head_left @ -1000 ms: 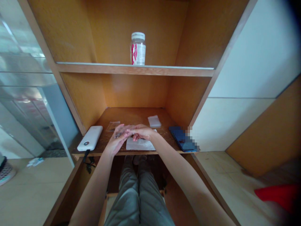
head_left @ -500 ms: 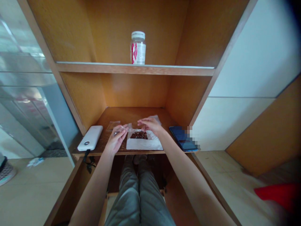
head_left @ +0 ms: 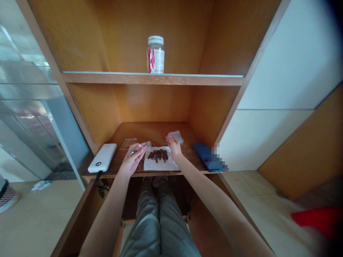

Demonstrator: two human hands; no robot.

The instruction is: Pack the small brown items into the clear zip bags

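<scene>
My left hand (head_left: 133, 157) is closed, its fingertips pinching a small clear plastic bag (head_left: 148, 144). A small shiny piece shows at its fingers; I cannot make out what it is. Beside that hand, a white paper sheet (head_left: 150, 166) lies flat, bearing a heap of small dark brown capsules (head_left: 158, 154). At the sheet's right side is my right hand (head_left: 174, 147), fingers stretched out and nothing visible in them. Its fingertips are close to some clear plastic bags (head_left: 177, 136); whether they touch is unclear. Another clear bag (head_left: 129, 143) lies behind my left hand.
A white power bank (head_left: 103, 158) with a black cable stands at the left edge of the wooden shelf (head_left: 150, 127). A dark phone (head_left: 207, 157) lies at the right edge. On the upper shelf stands a clear bottle with a white cap (head_left: 155, 55). Below is an open drawer space.
My right hand has moved right, away from above the capsules and towards the bags. More of the capsules and the paper sheet now shows. My left hand stays where it was.
</scene>
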